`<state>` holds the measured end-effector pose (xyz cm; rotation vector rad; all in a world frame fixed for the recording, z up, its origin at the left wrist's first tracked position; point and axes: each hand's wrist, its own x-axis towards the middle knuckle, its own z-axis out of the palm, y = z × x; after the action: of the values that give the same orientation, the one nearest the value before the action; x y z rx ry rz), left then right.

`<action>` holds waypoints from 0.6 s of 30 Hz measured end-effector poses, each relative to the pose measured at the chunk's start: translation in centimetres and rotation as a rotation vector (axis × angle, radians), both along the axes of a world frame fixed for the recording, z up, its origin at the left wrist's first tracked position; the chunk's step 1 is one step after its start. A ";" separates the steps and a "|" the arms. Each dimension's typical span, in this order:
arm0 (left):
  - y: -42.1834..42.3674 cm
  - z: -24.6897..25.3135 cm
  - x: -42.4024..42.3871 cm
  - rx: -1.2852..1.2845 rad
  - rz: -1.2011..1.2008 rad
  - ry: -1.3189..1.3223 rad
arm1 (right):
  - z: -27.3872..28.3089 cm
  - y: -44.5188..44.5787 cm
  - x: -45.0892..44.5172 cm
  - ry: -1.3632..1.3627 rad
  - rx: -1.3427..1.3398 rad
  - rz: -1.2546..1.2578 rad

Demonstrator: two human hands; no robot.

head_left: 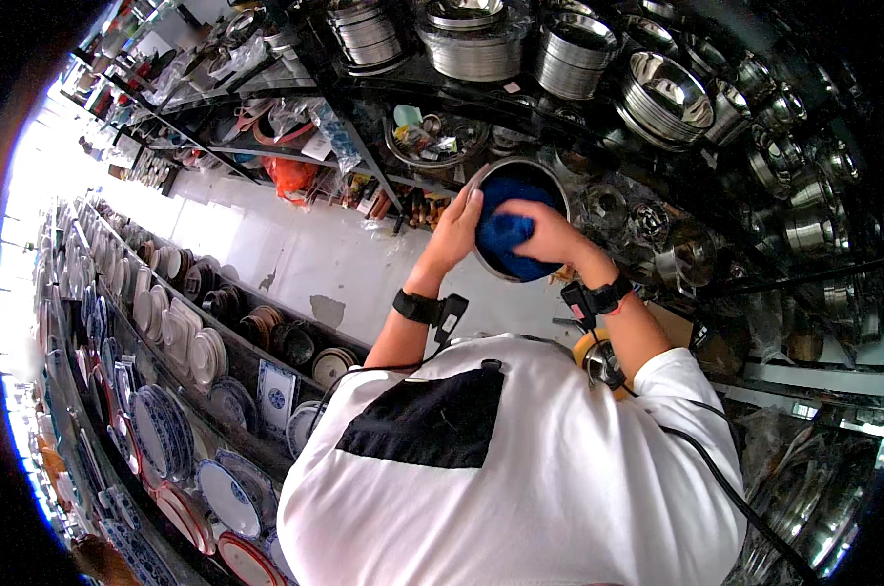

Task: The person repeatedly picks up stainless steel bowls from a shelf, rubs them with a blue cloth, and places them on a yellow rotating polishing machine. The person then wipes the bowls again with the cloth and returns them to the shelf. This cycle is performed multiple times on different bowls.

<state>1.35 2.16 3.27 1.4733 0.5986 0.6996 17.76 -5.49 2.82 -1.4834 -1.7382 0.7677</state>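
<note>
A round stainless steel pot or bowl is held up in front of me, its open mouth facing me. My left hand grips its left side, with the thumb near the rim. Inside the vessel my right hand presses on a bunched blue cloth, fingers curled over it. The cloth covers much of the inner surface. Both wrists carry black straps with small devices.
Shelves ahead and at right hold stacked steel bowls. A metal basin with small items stands on a shelf beyond the vessel. Racks of ceramic plates line the left. A pale floor runs between them.
</note>
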 end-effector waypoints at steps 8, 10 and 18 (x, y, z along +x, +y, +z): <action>1.5 0.0 0.1 0.149 -0.136 -0.099 | 4.4 -2.1 -1.6 -0.435 -0.276 -0.144; 1.5 0.2 0.4 0.267 -0.086 -0.074 | 5.2 -2.4 -0.8 -0.450 -0.301 -0.374; 1.5 0.3 1.5 0.024 0.012 -0.078 | 6.8 -4.0 0.2 -0.258 0.280 -0.823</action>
<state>2.89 3.64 3.55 1.4587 0.5408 0.7726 17.98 -9.49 9.62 -1.9262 -1.1499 -0.0929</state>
